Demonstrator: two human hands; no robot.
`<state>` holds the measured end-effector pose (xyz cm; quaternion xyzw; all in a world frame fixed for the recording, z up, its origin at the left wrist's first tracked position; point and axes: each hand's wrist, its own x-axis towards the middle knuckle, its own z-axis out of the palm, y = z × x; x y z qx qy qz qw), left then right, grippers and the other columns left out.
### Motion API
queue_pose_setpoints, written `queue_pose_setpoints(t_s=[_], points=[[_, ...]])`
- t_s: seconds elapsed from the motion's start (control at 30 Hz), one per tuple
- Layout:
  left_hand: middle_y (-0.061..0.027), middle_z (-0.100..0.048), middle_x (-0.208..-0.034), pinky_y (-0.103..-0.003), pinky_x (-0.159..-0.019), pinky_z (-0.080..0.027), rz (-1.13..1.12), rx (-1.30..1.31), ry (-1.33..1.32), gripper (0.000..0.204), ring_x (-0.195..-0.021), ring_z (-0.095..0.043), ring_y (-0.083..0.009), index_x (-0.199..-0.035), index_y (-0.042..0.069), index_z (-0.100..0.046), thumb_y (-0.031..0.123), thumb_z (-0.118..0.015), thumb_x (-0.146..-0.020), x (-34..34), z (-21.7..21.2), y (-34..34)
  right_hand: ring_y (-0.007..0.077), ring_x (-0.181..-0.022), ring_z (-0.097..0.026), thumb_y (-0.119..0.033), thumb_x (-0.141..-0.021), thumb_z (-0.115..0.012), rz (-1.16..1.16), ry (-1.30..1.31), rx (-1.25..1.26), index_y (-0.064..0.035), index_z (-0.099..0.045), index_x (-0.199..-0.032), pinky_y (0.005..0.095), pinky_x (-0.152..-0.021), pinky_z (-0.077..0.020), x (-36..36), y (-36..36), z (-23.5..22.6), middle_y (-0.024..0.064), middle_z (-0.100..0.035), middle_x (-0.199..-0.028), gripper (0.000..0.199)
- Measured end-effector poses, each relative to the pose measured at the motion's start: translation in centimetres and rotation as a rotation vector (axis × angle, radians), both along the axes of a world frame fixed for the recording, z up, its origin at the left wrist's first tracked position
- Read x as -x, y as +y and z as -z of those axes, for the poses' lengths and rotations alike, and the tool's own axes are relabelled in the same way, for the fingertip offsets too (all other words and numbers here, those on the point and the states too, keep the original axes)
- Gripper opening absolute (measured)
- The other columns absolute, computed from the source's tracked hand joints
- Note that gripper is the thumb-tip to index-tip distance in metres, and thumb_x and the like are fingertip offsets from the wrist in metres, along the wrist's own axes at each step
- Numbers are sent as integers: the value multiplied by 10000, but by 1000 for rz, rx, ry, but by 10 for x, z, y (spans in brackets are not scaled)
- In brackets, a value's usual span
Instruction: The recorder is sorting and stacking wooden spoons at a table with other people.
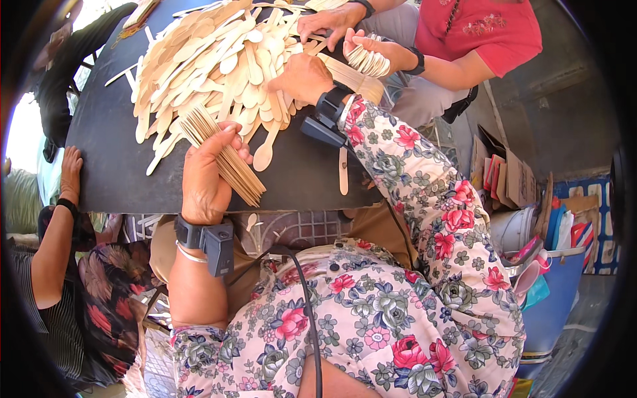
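Note:
A large heap of flat wooden spoons [199, 73] covers the far middle of the dark table [126, 182]. Near the front edge, my left hand [207, 179] is closed around a neat stack of wooden spoons [229, 162], seen mostly by their edges. My right hand [303, 78] reaches across to the right side of the heap, its fingers curled down against the spoons. What those fingertips hold, if anything, is hidden. One loose spoon [264, 154] lies just right of my left hand. Another wooden piece [343, 172] lies by the table's front right edge, partly under my right forearm.
Across the table, a person in red has one hand [332, 23] on the heap and another gripping a spoon bundle [367, 60]. At left, another person's hand [71, 174] rests on the table edge. A blue bin [554, 305] and cardboard box [517, 176] stand at right.

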<state>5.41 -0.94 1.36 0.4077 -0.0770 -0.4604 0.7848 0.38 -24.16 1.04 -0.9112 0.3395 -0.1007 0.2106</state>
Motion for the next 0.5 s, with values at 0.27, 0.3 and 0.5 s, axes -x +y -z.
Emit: queue_pose_setpoints(t_s=[0.27,0.3,0.5], points=[[-30,-544,-736,-305,-646,-479,11,-34,-70,176,-681,-542,-156,-1030,-27,-569,90,-574,-899,-6,-1,4,136,-340,-487,-116,-761,-691,95,-168,-751,22,-639,-767,256,-303,-308,13,9,-17,79,-559,-514,148],[-30,-544,-736,-305,-646,-479,15,-31,-67,176,-681,-542,-156,-1030,-27,-569,90,-574,-899,-6,-1,3,130,-347,-494,-104,-795,-672,82,-158,-760,30,-615,-808,240,-308,-322,19,9,-17,94,-568,-526,146],[-32,-552,-738,-302,-634,-477,19,-83,-95,169,-673,-548,-156,-1013,-21,-577,103,-584,-897,-4,-3,-4,117,-412,-540,-138,-842,-692,92,-240,-822,35,-616,-796,233,-327,-369,45,-1,4,62,-575,-594,195]])
